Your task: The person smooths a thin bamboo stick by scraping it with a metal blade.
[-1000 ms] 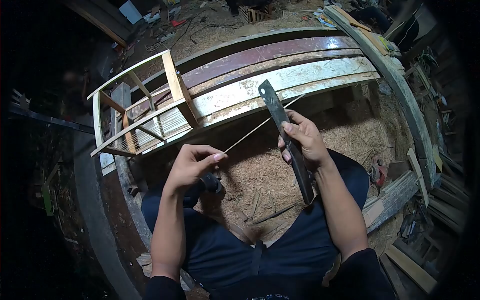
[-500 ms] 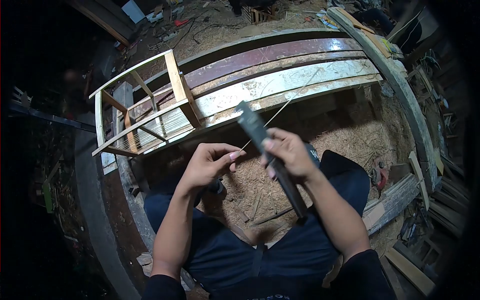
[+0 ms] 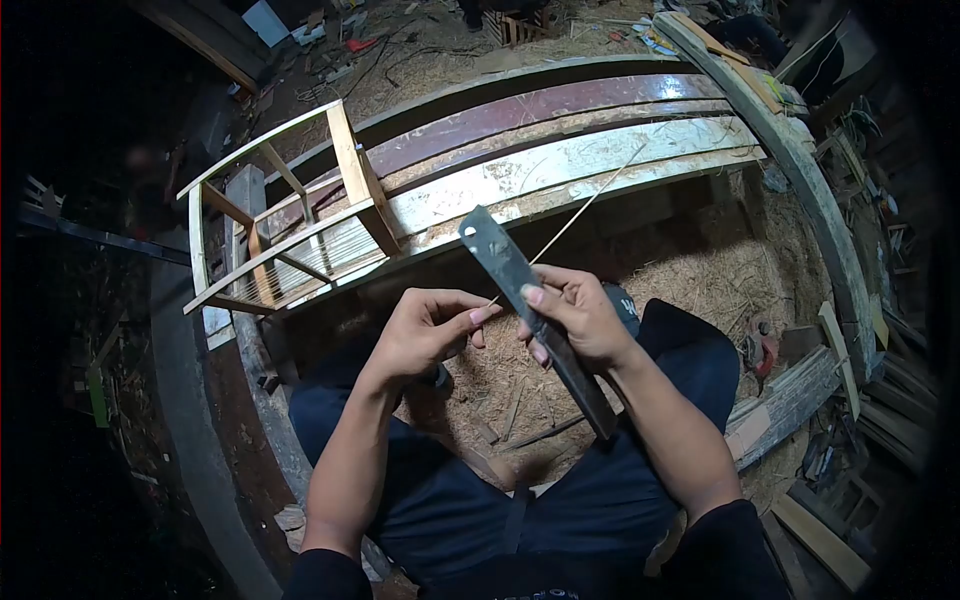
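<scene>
My left hand [image 3: 432, 332] is closed in a pinch on one end of a thin wooden strip [image 3: 590, 202]. The strip slants up to the right, behind the knife blade, with its far end over the pale board of the bench. Gripped in my right hand [image 3: 585, 315] is a broad, dark knife [image 3: 502, 255] with a small hole near its blunt tip. Its dark handle end points down toward my right thigh, and my thumb lies on the flat of the blade. Whether the edge touches the strip I cannot tell.
A slatted wooden frame [image 3: 355, 165] rests at the left end of a long bench [image 3: 570, 155]. A heavy beam [image 3: 790, 170] bounds the right side. Shavings [image 3: 690, 255] cover the ground, and a red-handled tool [image 3: 763, 345] lies near my right knee.
My left hand has shifted slightly right, toward the knife, with the strip. The knife was blurred by motion before and now appears sharp, its tip a little farther left.
</scene>
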A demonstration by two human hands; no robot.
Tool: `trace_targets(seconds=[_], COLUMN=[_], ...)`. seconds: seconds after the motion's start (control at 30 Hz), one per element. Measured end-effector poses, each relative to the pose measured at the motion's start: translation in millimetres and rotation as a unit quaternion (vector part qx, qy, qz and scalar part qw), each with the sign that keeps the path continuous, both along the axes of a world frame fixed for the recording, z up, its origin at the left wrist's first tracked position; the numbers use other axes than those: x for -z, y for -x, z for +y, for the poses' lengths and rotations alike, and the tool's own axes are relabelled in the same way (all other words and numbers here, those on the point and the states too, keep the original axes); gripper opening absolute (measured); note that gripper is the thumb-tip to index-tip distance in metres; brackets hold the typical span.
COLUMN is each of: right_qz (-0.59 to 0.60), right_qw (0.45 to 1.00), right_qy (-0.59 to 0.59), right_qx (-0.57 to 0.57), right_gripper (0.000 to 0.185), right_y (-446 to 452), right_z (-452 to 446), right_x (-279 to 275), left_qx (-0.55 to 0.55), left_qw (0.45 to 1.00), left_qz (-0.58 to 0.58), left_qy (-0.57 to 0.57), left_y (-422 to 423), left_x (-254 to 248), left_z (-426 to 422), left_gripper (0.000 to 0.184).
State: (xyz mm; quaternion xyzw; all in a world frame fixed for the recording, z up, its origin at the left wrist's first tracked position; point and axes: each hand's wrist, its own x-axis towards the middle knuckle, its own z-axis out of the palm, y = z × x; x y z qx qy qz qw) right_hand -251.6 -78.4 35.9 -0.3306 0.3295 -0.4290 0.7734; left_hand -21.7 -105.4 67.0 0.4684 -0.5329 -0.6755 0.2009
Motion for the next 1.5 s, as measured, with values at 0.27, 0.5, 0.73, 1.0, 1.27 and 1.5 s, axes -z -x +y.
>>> trace_targets(seconds=[0.27,0.5,0.73,1.0,1.27,1.5], right_qz=[0.014,0.007,-0.020,0.006,0.013,0.000], right_qw=[0.999,1.000,0.999,0.999,0.998,0.999], right_qy=[0.021,0.023,-0.001,0.026,0.026,0.019], right_qx=[0.044,0.014,-0.047,0.017,0.062,-0.044], right_gripper=[0.032,0.030,0.034,0.034,0.035,0.033], right_y=[14.6,1.8,-11.3,9.5,16.7,-13.6], right_z=[-6.3,-2.4,6.7,-3.9,-8.0,8.8], right_x=[-0.4,1.6,1.0,-1.3,1.9,0.9], left_qx=[-0.005,-0.008,0.002,-0.005,0.005,0.006], left_qw=[1.000,1.000,0.999,0.998,0.998,0.998], left_qz=[0.004,0.016,0.042,0.050,0.049,0.064], left_qy=[0.016,-0.002,-0.026,-0.040,-0.035,-0.022], left_y=[1.5,1.4,-3.9,-2.1,-8.1,-8.2], left_x=[1.7,3.0,11.6,9.6,10.7,23.8], left_z=[1.2,1.7,3.2,4.2,4.3,4.5], left_gripper=[0.023,0.024,0.025,0.025,0.026,0.025])
